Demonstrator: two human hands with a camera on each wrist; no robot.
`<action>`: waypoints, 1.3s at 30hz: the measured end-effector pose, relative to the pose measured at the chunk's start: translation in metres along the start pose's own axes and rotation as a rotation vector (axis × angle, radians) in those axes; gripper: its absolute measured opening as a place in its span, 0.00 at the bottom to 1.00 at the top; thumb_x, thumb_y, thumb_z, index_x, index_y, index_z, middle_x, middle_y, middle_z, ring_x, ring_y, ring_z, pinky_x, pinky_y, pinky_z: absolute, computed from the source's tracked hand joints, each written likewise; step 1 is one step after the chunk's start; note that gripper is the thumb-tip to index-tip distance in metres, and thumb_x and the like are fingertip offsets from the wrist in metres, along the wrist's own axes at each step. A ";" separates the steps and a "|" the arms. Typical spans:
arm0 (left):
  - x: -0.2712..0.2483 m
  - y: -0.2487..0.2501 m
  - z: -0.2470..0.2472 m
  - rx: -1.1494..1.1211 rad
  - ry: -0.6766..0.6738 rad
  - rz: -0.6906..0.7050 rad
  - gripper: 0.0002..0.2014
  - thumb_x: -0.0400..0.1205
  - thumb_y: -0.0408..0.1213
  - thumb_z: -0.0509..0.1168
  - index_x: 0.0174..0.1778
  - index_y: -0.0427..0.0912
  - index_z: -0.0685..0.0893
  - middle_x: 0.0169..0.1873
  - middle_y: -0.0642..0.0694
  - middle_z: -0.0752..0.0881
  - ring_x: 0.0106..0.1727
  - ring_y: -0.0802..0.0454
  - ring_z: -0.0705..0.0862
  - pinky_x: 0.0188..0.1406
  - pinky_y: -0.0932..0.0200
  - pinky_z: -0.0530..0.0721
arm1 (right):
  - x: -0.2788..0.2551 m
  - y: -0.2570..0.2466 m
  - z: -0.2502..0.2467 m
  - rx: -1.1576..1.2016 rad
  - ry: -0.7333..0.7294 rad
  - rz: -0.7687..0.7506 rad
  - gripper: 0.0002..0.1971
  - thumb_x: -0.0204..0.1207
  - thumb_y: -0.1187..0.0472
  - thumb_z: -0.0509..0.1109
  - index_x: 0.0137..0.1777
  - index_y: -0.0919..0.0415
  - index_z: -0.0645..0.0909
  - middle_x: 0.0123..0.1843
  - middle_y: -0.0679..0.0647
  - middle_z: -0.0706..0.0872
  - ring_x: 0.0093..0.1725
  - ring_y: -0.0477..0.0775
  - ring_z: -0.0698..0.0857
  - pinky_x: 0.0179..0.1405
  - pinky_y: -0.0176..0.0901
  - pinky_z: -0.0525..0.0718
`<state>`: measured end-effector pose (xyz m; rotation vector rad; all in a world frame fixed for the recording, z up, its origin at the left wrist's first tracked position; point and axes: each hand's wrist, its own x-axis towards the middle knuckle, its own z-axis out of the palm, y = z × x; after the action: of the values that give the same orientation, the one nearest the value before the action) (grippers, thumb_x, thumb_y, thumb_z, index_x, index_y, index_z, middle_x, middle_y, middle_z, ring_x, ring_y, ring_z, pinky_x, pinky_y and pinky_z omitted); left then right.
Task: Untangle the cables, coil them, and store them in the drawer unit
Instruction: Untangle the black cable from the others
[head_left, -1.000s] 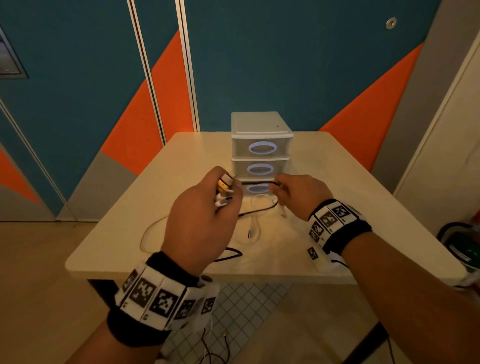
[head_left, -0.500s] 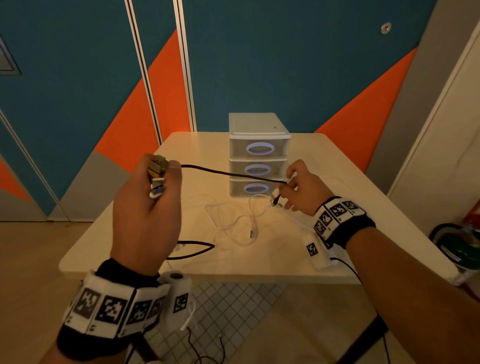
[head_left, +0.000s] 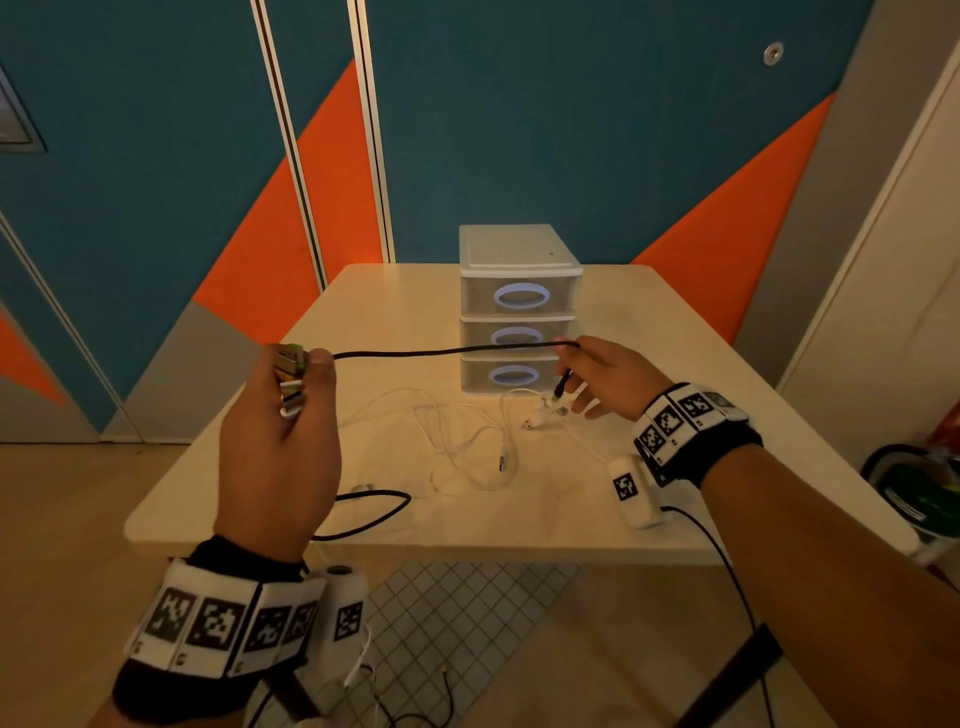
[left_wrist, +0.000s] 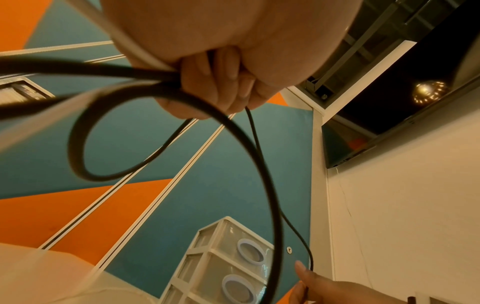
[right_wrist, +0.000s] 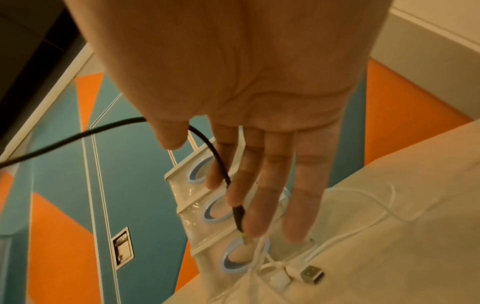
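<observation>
The black cable (head_left: 447, 352) stretches in front of the drawer unit (head_left: 519, 306), gripped with several plugs in the curled left hand (head_left: 280, 441). Its other end drapes over the right hand (head_left: 602, 379), whose fingers (right_wrist: 262, 197) hang straight and spread. White cables (head_left: 467, 441) lie on the table (head_left: 701, 364) before the drawer unit.

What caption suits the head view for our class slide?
Left hand grips connector ends while a thin black cable runs to the open right hand, before a white plastic three-drawer unit.

One drawer unit (head_left: 519, 291) (three drawers), two hands.
</observation>
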<state>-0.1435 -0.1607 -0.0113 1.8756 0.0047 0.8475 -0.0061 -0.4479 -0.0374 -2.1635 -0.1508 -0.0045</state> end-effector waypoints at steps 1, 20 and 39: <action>0.000 0.000 0.000 -0.006 -0.003 0.004 0.15 0.91 0.47 0.57 0.37 0.53 0.71 0.25 0.60 0.76 0.27 0.59 0.72 0.32 0.52 0.70 | -0.001 -0.001 -0.001 -0.030 0.010 -0.012 0.22 0.82 0.37 0.59 0.47 0.54 0.83 0.42 0.54 0.88 0.36 0.56 0.90 0.46 0.60 0.90; -0.009 0.027 -0.024 -0.092 -0.111 0.115 0.17 0.91 0.44 0.58 0.35 0.50 0.69 0.24 0.55 0.67 0.27 0.56 0.64 0.31 0.53 0.66 | -0.153 -0.006 0.048 -0.609 -0.562 -0.340 0.28 0.75 0.26 0.53 0.53 0.44 0.85 0.46 0.40 0.86 0.45 0.38 0.84 0.49 0.38 0.83; -0.039 0.035 -0.030 -0.094 -0.590 0.174 0.11 0.90 0.45 0.58 0.58 0.46 0.84 0.30 0.64 0.80 0.31 0.65 0.78 0.36 0.69 0.74 | -0.172 -0.083 0.034 0.056 -0.082 -0.486 0.10 0.79 0.60 0.73 0.58 0.52 0.88 0.40 0.46 0.93 0.40 0.43 0.92 0.46 0.31 0.86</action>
<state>-0.2026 -0.1670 0.0021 1.9905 -0.5591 0.3721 -0.1879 -0.3925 0.0017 -2.0226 -0.7112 -0.1879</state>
